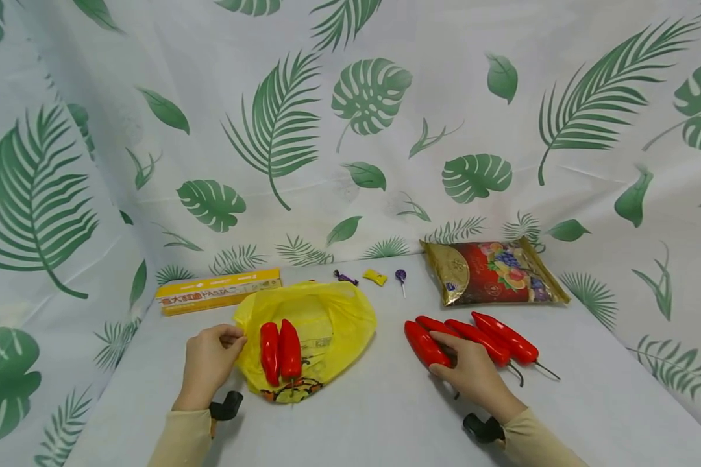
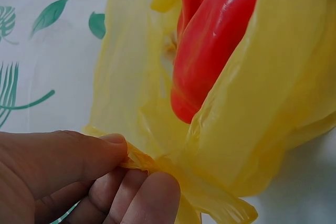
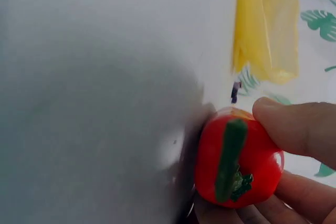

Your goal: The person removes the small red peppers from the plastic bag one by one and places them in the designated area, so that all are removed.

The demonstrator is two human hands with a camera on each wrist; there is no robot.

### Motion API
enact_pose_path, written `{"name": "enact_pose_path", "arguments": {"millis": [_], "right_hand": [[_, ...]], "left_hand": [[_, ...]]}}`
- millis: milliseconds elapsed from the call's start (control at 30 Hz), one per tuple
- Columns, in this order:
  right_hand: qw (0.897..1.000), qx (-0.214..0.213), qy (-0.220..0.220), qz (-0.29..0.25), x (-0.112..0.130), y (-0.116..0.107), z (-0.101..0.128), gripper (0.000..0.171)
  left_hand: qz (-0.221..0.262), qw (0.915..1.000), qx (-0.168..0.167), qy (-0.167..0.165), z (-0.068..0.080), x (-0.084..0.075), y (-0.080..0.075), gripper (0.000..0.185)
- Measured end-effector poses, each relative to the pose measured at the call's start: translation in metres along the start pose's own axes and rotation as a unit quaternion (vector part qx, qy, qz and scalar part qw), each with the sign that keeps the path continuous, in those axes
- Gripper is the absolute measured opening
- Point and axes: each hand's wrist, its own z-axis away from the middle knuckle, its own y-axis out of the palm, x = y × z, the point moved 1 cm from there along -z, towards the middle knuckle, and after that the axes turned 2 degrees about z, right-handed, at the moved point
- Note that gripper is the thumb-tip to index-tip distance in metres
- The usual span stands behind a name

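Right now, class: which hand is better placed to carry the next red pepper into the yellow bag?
The right hand: it already grips a red pepper, while the left hand pinches the yellow bag edge.

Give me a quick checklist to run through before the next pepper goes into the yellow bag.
1. Left hand pinches the edge of the yellow plastic bag: ok, seen in the left wrist view.
2. Bag mouth held open: cannot tell; the film looks bunched at the fingers.
3. Right hand grips the leftmost red pepper at its stem end: ok.
4. Two red peppers in the bag leave room: cannot tell.
5. Three more peppers lie beside the right hand on the table: ok.
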Motion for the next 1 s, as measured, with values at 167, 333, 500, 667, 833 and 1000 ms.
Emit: {"name": "enact_pose_path", "arguments": {"millis": [167,333,500,667,833,1000], "right_hand": [[1.000,-0.012,0.005,0.008,-0.007,-0.006,0.004,0.072],[1.000,-0.020,0.007,0.023,-0.011,-0.010,0.008,0.074],[0.999,-0.037,0.005,0.036,-0.011,-0.012,0.011,0.069],[0.997,-0.058,-0.011,0.056,-0.010,-0.014,0.013,0.066],[0.994,-0.087,-0.025,0.062,-0.008,-0.014,0.016,0.066],[0.989,-0.122,-0.053,0.058,-0.005,-0.017,0.015,0.064]], "left_hand": [[0.003,1.0000,0.000,0.000,0.001,-0.001,-0.001,0.012],[0.002,1.0000,0.002,0.001,0.001,-0.001,-0.001,0.013],[0.003,1.0000,0.003,0.006,0.002,-0.001,-0.001,0.012],[0.003,0.9999,0.004,0.009,0.001,-0.002,0.000,0.012],[0.003,1.0000,0.002,0.009,0.000,-0.002,0.001,0.012],[0.002,1.0000,0.000,0.010,-0.001,-0.002,0.000,0.012]]}}
